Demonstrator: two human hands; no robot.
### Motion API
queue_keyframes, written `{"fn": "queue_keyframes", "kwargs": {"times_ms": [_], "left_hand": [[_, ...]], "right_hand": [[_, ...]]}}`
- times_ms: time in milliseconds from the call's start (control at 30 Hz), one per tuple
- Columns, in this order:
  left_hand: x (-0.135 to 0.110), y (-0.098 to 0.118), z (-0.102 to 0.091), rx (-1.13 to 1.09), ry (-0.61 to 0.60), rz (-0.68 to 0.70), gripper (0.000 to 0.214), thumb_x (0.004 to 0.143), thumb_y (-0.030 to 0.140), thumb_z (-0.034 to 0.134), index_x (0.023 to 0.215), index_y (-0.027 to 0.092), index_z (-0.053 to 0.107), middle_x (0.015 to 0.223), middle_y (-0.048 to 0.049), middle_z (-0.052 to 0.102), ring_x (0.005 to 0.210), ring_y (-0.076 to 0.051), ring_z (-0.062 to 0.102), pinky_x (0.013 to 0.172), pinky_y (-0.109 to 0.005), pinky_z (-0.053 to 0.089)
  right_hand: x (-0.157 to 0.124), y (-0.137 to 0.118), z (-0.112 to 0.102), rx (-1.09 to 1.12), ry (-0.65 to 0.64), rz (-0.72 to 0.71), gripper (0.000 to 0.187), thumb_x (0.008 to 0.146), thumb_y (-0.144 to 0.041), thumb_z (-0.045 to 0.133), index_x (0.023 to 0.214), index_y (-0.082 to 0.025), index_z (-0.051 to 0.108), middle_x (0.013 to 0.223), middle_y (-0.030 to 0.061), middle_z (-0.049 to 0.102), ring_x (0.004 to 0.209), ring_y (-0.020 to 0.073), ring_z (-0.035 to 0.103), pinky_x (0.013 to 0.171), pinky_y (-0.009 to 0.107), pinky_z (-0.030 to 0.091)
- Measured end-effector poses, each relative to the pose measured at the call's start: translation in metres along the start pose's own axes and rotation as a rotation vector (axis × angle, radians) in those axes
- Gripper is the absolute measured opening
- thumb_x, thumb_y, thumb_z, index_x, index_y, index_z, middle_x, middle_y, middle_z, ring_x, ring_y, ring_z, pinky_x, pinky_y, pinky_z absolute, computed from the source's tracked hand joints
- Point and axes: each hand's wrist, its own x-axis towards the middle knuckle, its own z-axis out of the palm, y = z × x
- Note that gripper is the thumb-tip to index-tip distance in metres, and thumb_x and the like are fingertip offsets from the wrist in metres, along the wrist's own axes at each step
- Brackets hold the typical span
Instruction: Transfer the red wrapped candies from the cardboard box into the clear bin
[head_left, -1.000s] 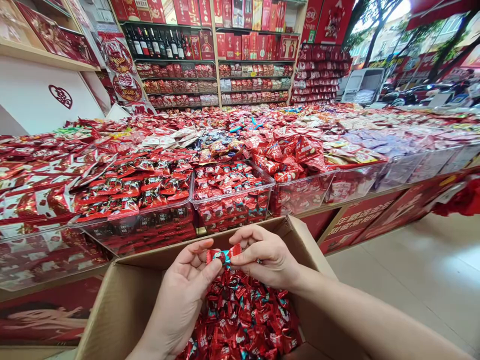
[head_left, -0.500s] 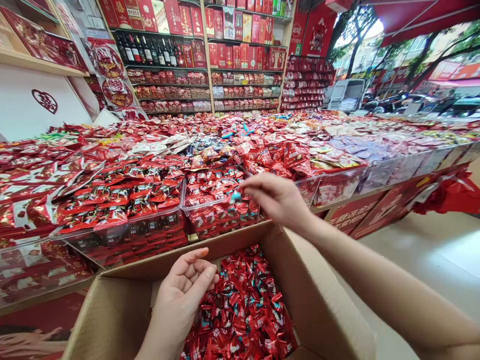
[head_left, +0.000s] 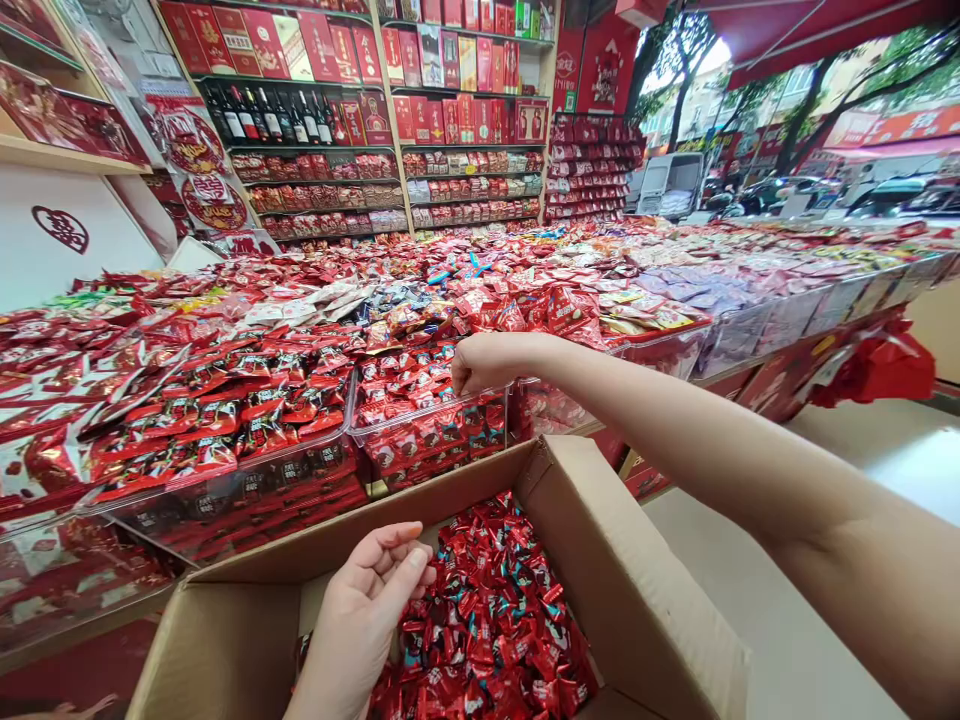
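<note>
A cardboard box [head_left: 247,555] stands open before me, with many small red-wrapped candies [head_left: 487,610] inside. My left hand [head_left: 379,580] hovers over the box, palm turned inward. Its fingers are loosely curled, with the index finger apart from the thumb and nothing visible between them. Beyond the box, my right hand [head_left: 484,362] is at the right side of a clear plastic bin [head_left: 420,415] of similar red candies [head_left: 397,380]. The right fingers are bent downward and closed; what they hold, if anything, is hidden.
Dark-and-red packets [head_left: 217,410] fill the bin on the left. Larger red packets [head_left: 562,310] lie behind my right hand. Shelves with bottles [head_left: 270,115] and red boxes line the back wall. A red bag [head_left: 892,365] hangs at the right.
My right hand has moved left and turned fingers-down at the candy bin. The blurred small piece below its fingers is no longer visible. My left hand stays nearly still; the view has shifted slightly.
</note>
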Motion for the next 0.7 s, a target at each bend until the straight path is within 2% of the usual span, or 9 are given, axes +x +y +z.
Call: {"fn": "queue_keyframes", "kwargs": {"times_ms": [200, 433, 700], "left_hand": [[0.003, -0.002, -0.003, 0.065, -0.048, -0.013, 0.026, 0.058, 0.029, 0.069, 0.081, 0.018, 0.062, 0.065, 0.0025, 0.065, 0.060, -0.010, 0.059, 0.059, -0.016, 0.046], [0.004, -0.008, -0.004, 0.085, -0.100, -0.014, 0.021, 0.060, 0.029, 0.068, 0.077, 0.018, 0.063, 0.067, 0.0015, 0.065, 0.063, -0.012, 0.059, 0.062, -0.019, 0.047], [0.006, -0.012, -0.005, 0.139, -0.146, -0.010, 0.020, 0.063, 0.032, 0.066, 0.077, 0.018, 0.063, 0.068, 0.0006, 0.065, 0.063, -0.012, 0.058, 0.062, -0.019, 0.045]], "right_hand": [[0.010, 0.003, -0.003, 0.033, -0.129, 0.000, 0.028, 0.066, -0.023, 0.064, 0.091, -0.013, 0.068, 0.078, 0.0043, 0.068, 0.066, 0.0124, 0.054, 0.054, 0.021, 0.035], [0.009, 0.003, -0.003, 0.109, -0.143, 0.010, 0.024, 0.065, -0.016, 0.063, 0.088, -0.012, 0.069, 0.070, 0.0031, 0.066, 0.057, 0.0108, 0.053, 0.054, 0.023, 0.037], [0.011, 0.000, 0.002, 0.070, -0.116, -0.014, 0.022, 0.066, -0.017, 0.061, 0.085, -0.012, 0.069, 0.071, 0.0026, 0.065, 0.059, 0.0101, 0.050, 0.052, 0.022, 0.035]]}}
